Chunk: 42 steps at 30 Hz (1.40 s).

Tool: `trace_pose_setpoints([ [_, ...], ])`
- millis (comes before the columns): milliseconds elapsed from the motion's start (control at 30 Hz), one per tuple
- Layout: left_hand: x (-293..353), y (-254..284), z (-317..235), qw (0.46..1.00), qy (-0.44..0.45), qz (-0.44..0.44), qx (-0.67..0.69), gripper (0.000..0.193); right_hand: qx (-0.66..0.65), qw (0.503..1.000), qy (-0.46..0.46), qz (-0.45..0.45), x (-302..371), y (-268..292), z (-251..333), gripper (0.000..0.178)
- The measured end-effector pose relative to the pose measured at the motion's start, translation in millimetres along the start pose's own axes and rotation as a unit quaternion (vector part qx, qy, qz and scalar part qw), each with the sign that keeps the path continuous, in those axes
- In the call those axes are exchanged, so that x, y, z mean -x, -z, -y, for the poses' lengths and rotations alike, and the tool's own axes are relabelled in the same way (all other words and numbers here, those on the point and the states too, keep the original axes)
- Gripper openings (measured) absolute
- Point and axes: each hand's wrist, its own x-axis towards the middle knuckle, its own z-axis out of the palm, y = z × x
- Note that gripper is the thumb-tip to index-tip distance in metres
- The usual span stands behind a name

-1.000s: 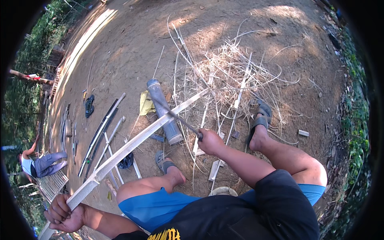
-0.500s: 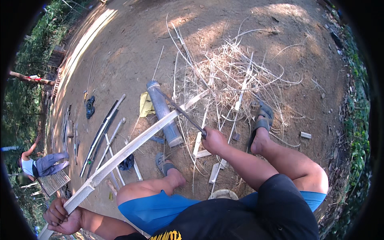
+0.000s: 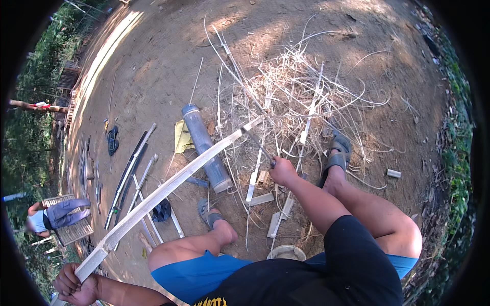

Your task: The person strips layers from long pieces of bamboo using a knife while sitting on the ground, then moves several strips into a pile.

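My left hand (image 3: pixel 76 285) is closed around the near end of a long split bamboo strip (image 3: pixel 159 196) at the lower left. The strip slants up to the right across a thick bamboo tube (image 3: pixel 219 176) lying on the ground. In my right hand (image 3: pixel 283 171) is the handle of a long-bladed knife (image 3: pixel 259 144), its blade reaching the far end of the strip. Part of the blade blends with the litter behind it. Beyond that end lies a tangled heap of pale bamboo shavings (image 3: pixel 301 86).
My sandalled feet stand on the dirt either side, among short bamboo offcuts (image 3: pixel 261 199). A pale bucket (image 3: pixel 287 251) is close to me. A yellow cloth (image 3: pixel 182 136) lies by the tube. Bamboo poles (image 3: pixel 133 171) and a black bag (image 3: pixel 162 210) are left. Another person (image 3: pixel 56 217) sits far left.
The knife has moved right and down, from across the strip toward its far end. My right hand shifted slightly right and up. The other person's raised arm has come down.
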Motion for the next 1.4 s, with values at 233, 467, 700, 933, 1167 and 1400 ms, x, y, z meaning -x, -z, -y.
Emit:
trace_pose_setpoints([
  [233, -8, 10, -4, 1.000, 0.002, -0.016, -0.024, 0.025, 0.049, 0.990, 0.106, 0.075, 14, 22, 30, 0.030],
  [467, -19, 24, -11, 0.999, 0.030, -0.017, -0.024, 0.025, 0.044, 0.998, 0.007, 0.043, -24, 24, 16, 0.038],
  [700, -30, 33, 1, 0.997, 0.020, -0.031, -0.070, 0.026, 0.017, 0.999, -0.033, 0.024, -54, 16, -19, 0.034],
  [933, -28, 39, 4, 0.998, 0.031, -0.025, -0.054, 0.027, 0.002, 0.998, -0.051, 0.028, -52, 19, -15, 0.035],
  [1167, -17, 36, -4, 0.997, 0.029, -0.041, -0.053, 0.024, 0.062, 0.994, 0.011, 0.088, -39, 34, -5, 0.034],
  [1400, -20, 47, -10, 0.996, 0.027, -0.058, -0.067, 0.026, 0.097, 0.991, 0.033, 0.087, -32, 42, 27, 0.035],
])
